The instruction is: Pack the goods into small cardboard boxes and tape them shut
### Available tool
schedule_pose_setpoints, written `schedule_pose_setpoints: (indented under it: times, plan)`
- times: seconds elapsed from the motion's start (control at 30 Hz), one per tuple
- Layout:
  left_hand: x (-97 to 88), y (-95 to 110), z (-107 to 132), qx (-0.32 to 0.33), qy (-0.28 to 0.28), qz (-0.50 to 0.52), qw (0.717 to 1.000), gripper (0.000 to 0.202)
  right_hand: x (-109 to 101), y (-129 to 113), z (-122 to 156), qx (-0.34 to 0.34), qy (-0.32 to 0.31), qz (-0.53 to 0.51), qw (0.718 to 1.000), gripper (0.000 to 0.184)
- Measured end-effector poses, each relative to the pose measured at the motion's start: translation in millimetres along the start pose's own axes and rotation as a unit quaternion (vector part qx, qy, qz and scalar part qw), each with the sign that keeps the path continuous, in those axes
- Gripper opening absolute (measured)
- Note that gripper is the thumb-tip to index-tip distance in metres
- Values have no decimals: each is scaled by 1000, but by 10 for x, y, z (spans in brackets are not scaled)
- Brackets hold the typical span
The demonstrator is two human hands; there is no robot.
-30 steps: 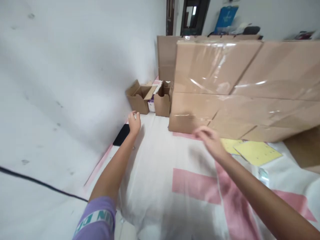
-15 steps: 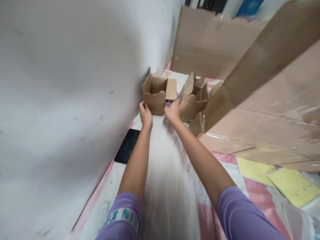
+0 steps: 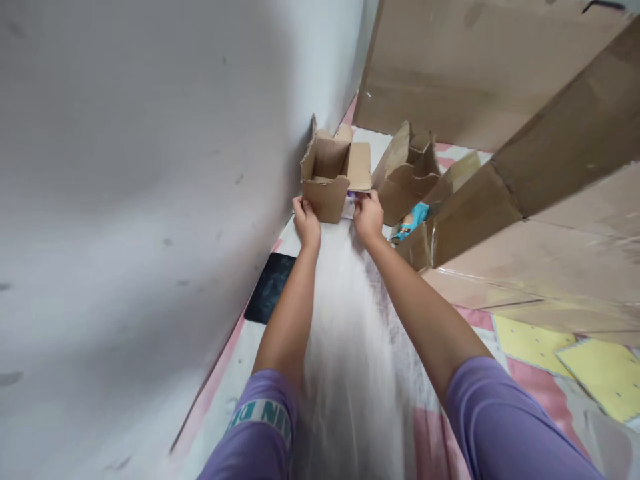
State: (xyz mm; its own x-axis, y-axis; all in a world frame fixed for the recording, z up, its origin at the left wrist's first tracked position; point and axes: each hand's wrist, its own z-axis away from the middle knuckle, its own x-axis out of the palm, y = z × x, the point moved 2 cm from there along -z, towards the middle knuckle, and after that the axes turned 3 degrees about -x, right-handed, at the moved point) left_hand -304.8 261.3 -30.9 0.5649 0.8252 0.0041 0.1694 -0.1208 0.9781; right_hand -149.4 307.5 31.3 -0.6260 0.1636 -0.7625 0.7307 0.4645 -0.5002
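Observation:
A small open-topped cardboard box (image 3: 326, 202) with ragged upper edges stands against the wall. My left hand (image 3: 307, 221) is closed on its lower left corner. At the box's right side, my right hand (image 3: 369, 217) has its fingers curled at the lower edge of the side flap (image 3: 359, 167); the fingertips are partly hidden. Under that flap, between box and hand, a whitish and purple item (image 3: 349, 206) shows in part. To the right of my right hand is a second open cardboard box (image 3: 403, 190), tilted, with torn edges.
A blue packet (image 3: 413, 221) lies by the second box, inside the taped edge of a large cardboard piece (image 3: 560, 260). Behind stands a tall cardboard panel (image 3: 440, 80). A black tablet-like slab (image 3: 270, 288) lies along the wall (image 3: 150, 200). Yellow patterned sheets (image 3: 603, 373) are at right.
My right hand has shifted from the box's front right corner to the flap's lower edge. My left hand stays at the box's corner. The view has shifted, and the blue packet shows more.

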Motion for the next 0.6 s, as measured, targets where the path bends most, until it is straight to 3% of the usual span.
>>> schedule_pose_setpoints:
  times: [0.17, 0.33, 0.47, 0.6]
  plan:
    - [-151, 286, -43, 43, 79, -21, 996, 26, -197, -271, 340, -41, 5, 10, 999, 43]
    - [-447, 866, 14, 116, 118, 47, 985, 36, -767, -715, 772, -85, 21, -5, 996, 43]
    - [-1026, 1316, 423, 158, 169, 80, 970, 39, -1196, -1020, 1306, -148, 33, -30, 988, 39]
    - [-1703, 1541, 1095, 102, 188, 37, 976, 36, -1459, -1227, 2034, -194, 57, -80, 976, 35]
